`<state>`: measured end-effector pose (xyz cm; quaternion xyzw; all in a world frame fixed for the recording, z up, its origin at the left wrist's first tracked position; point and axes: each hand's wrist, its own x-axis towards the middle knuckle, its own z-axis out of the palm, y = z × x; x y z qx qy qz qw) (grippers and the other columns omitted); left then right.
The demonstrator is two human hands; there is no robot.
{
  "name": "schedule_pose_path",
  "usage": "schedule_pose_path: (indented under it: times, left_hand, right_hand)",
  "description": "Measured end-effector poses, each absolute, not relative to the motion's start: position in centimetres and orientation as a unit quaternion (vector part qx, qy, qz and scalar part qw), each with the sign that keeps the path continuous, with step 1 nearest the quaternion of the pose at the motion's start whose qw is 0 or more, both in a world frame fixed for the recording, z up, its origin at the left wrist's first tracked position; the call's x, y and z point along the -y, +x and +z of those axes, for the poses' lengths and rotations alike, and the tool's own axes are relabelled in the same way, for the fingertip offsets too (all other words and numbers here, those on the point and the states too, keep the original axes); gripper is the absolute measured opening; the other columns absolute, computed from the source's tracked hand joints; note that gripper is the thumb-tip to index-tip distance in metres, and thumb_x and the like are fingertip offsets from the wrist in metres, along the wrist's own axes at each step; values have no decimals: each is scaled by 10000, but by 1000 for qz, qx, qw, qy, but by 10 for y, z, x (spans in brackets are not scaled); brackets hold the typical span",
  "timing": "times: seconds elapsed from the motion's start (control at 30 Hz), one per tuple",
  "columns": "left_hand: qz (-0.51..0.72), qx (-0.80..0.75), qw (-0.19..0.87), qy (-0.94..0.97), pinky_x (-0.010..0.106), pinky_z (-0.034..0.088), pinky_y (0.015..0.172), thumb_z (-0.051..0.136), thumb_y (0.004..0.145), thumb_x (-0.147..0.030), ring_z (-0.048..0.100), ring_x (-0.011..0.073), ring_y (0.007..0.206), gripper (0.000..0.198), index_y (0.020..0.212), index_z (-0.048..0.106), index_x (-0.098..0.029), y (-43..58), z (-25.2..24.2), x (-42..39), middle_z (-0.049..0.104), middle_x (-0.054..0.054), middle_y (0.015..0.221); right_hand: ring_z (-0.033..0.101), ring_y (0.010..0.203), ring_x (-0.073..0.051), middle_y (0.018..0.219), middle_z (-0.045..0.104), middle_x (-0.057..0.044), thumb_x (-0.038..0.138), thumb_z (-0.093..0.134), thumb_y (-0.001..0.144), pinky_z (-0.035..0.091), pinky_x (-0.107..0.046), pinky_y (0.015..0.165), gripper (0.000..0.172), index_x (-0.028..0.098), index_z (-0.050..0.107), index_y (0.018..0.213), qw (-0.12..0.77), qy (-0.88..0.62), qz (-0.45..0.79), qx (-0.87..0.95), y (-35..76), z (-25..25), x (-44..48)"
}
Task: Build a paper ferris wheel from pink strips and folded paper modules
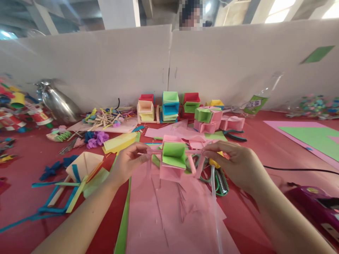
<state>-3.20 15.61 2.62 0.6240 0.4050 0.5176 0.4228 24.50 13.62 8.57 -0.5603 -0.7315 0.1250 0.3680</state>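
My left hand [129, 160] and my right hand [233, 162] each pinch one end of a thin pink stick [194, 152] held level above the table. A folded paper box [173, 157], green inside with pink sides, sits on the middle of that stick between my hands. Pink legs hang down from the stick on both sides. Below it lies a large pink paper sheet [174, 215]. Both hands are closed on the stick ends.
Stacked coloured paper boxes [169, 106] stand against a white cardboard wall [212, 60]. Scissors [219, 180] and a purple glue gun [315, 204] lie at the right. Craft sticks [106, 118], paper scraps and a blue frame [60, 197] lie at the left. Green and pink sheets [309, 135] rest far right.
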Motion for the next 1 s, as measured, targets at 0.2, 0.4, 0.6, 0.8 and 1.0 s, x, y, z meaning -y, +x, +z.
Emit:
schedule_pose_path:
  times: [0.2,0.4,0.6,0.8,1.0]
  left_hand:
    - [521,-385,428,629,247,463,702,669,749,-279,587,157,847,185,908,628,-193,-27,30,-149,590,30,929]
    - [540,-381,388,642,223,469,704,674,742,-232,573,125,815,126,854,637,-188,-23,32,-147,579,18,889]
    - [557,-375,361,647,216,464,699,665,747,-209,552,107,764,104,840,627,-184,-16,35,-140,566,11,861]
    - [564,-388,368,628,237,464,715,645,768,-258,571,129,796,110,840,615,-181,-16,33,-141,582,24,882]
    - [560,-409,419,587,287,463,763,642,769,-308,604,166,814,168,865,603,-175,-20,26,-147,630,34,851]
  right_hand:
    - [617,792,-194,804,694,6,363,561,748,446,-309,718,164,256,683,724,369,-573,108,724,252,86,-139]
    - [616,791,-195,809,698,17,395,563,717,455,-289,659,172,275,687,714,375,-600,99,700,251,84,-140]
    - [620,789,-194,809,698,15,430,600,682,467,-291,700,206,266,693,763,404,-637,122,645,245,83,-144]
    - [616,897,-205,966,693,-6,417,625,692,478,-294,718,317,265,684,964,411,-639,170,627,245,84,-143]
    - [626,845,-210,957,688,-36,399,624,704,498,-329,715,376,224,657,1035,409,-597,212,657,244,83,-142]
